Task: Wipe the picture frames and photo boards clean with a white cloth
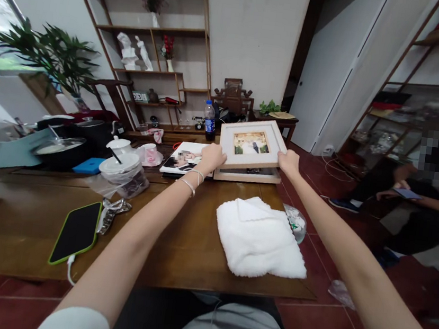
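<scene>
Both my arms reach forward over a wooden table (179, 234). My left hand (211, 157) grips the near left corner of a light wooden picture frame (251, 144) holding a photo. My right hand (288, 163) grips its near right corner. The frame is tilted up toward me, just above a second similar frame (247, 176) lying flat on the table. A photo book (183, 160) lies to the left of the frames. A folded white towel (258, 237) rests on the table nearer to me.
A phone in a green case (76, 231) with a cable lies at the left. Pots, a lidded bowl (122, 166) and a blue bottle (209, 121) stand further back. Another person sits at the right holding a phone (407, 193). Shelves line the walls.
</scene>
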Available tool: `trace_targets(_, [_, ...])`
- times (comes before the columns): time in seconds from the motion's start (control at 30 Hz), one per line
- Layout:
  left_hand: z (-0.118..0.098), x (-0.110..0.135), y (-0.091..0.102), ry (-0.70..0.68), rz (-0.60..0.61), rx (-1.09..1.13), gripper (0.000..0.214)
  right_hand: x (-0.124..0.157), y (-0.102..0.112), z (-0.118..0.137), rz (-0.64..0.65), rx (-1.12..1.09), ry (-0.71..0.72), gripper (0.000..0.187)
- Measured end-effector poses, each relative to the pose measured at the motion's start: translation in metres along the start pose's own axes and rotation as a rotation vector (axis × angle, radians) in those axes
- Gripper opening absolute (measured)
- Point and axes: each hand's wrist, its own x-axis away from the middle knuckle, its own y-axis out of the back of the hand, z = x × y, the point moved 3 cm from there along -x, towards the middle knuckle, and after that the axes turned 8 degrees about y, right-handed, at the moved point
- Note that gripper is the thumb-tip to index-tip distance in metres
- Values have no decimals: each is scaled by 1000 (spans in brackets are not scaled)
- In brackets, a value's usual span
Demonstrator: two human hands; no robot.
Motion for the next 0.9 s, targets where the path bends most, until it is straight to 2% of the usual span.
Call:
trace_targets(0.1, [-29,20,22,-206,-81,-282,20,6,27,2,-240,-159,-12,29])
trace_targets(0.17, [-49,41,36,-363,-162,-553,33,17,51,8,-444,-410,46,22])
trace_targets(0.2, [-58,52,43,-415,-198,-636,37,25,64,12,-506,-536,75,20])
trace_targets(0.23, [-66,65,51,-456,-231,-679,39,35,77,17,-543,-658,91,18])
trace_targets(0.3, [-76,92,66,-517,-277,-668,41,58,103,26,-520,-882,73,16])
trace_targets(0.37, [-76,123,80,-572,-252,-577,42,85,129,33,-503,-1011,52,15])
trace_targets(0.43, [-65,159,88,-617,-103,-469,45,115,154,33,-529,-1053,16,14])
trace_targets(0.5, [-41,200,83,-618,183,-426,50,144,172,27,-534,-1040,-63,14])
trace_targets(0.53, [-26,221,77,-600,286,-437,47,158,179,22,-530,-1025,-105,14])
trace_targets(0.57, [-11,239,70,-580,321,-474,43,171,185,18,-523,-1011,-143,15])
trace_targets(0.67, [29,272,47,-501,200,-617,56,203,198,5,-513,-975,-319,12])
trace_targets(0.77, [54,263,38,-430,191,-644,31,227,206,-3,-438,-932,-537,13])
trace_targets(0.83, [65,239,54,-406,184,-547,29,239,208,-6,-362,-876,-635,13])
trace_targets(0.9, [73,209,84,-469,103,-326,31,248,208,-9,-313,-743,-569,13])
